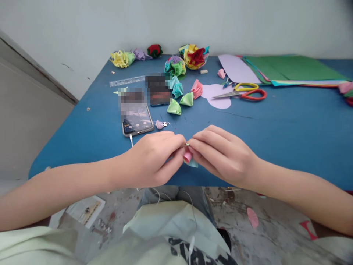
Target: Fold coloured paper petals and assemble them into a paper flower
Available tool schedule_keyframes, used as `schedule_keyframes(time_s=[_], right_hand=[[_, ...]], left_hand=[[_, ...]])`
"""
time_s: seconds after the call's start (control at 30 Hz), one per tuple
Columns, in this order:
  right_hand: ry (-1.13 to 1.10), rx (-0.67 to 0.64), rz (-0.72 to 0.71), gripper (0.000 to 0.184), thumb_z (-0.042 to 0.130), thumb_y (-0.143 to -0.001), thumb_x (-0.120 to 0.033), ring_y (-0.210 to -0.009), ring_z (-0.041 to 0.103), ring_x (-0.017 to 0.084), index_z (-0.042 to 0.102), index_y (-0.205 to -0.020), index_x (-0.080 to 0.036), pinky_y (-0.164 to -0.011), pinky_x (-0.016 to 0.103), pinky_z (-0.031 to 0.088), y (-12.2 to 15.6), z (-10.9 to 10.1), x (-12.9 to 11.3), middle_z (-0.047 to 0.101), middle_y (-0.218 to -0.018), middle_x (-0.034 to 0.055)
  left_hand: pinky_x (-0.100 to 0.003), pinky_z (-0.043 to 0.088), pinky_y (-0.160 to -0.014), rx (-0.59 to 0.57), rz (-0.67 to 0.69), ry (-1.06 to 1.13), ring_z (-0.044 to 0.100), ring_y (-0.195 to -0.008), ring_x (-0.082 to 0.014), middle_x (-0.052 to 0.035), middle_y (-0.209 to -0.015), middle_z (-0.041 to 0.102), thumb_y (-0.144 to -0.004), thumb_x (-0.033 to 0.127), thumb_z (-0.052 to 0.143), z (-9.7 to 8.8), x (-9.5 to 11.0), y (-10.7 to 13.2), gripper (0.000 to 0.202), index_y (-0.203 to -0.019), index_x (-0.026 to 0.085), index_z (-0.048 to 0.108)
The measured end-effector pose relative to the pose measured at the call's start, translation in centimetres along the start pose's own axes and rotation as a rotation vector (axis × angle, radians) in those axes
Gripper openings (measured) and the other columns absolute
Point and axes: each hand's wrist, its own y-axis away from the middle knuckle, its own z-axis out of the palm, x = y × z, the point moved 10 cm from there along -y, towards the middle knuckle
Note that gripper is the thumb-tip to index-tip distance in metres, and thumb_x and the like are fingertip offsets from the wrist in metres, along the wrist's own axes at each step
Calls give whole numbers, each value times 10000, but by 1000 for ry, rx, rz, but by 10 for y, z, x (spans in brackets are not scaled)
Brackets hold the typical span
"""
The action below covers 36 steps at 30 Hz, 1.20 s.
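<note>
My left hand (150,160) and my right hand (220,152) meet fingertip to fingertip over the near edge of the blue table (289,129). Both pinch a small folded bundle of pink and light blue paper (189,159) between them. A thin pale tip shows where the fingers touch. Most of the bundle is hidden by my fingers.
Two phones (137,119) lie left of centre, one with a white cable. Folded paper pieces (182,99) and paper flowers (175,66) sit beyond. Scissors (244,92) rest on a lilac paper shape. Coloured sheets (292,68) lie at the far right. A ruler (127,81) lies at the back left.
</note>
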Motion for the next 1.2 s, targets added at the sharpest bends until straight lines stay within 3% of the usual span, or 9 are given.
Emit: schedule_keyframes(time_s=[0.2,0.37,0.57,0.7,0.83,0.93,1.2], right_hand=[[-246,-24,99,74,525,-841,-145,-714,494,132,563,-778,-139,-647,289,483,5,1,12,588,-791,69],[-410,-52,175,57,532,-841,-143,-723,490,114,581,-811,-141,-650,257,471,5,3,18,589,-796,56],[-507,-115,258,73,529,-853,-193,-740,512,108,582,-834,-146,-645,232,463,4,10,24,573,-785,48],[-456,-126,186,115,504,-854,-171,-796,518,135,568,-945,-140,-694,274,479,5,6,25,568,-867,72],[-254,-102,53,305,534,-827,-211,-880,525,189,516,-1123,-139,-762,355,477,5,-4,25,563,-980,107],[-205,-100,12,333,556,-823,-243,-832,528,170,508,-1138,-145,-732,336,482,6,-2,23,580,-954,92],[-170,-4,23,137,578,-810,-186,-710,519,132,561,-937,-138,-638,281,479,3,-3,17,613,-819,65]], left_hand=[[-204,368,-632,-54,-92,163,494,-648,-81,18,-713,564,-896,197,389,5,-6,0,191,-812,157,556],[-227,348,-615,-115,-63,117,450,-648,-98,6,-697,518,-894,185,363,8,-4,1,202,-794,147,534],[-223,349,-598,-47,-22,124,420,-636,-96,5,-674,497,-840,138,420,1,3,1,139,-762,140,534],[-186,340,-494,-33,-212,276,413,-541,-69,27,-613,498,-831,157,442,-1,-15,-2,154,-736,155,563],[-174,326,-437,44,-406,442,424,-505,-64,26,-583,520,-823,218,462,-9,-40,-2,189,-677,144,557],[-182,348,-454,71,-440,488,449,-518,-73,17,-581,532,-810,231,472,-10,-46,-3,195,-670,129,562],[-181,333,-475,-15,-407,453,414,-543,-66,26,-597,482,-842,257,450,0,-37,-3,237,-675,127,557]])
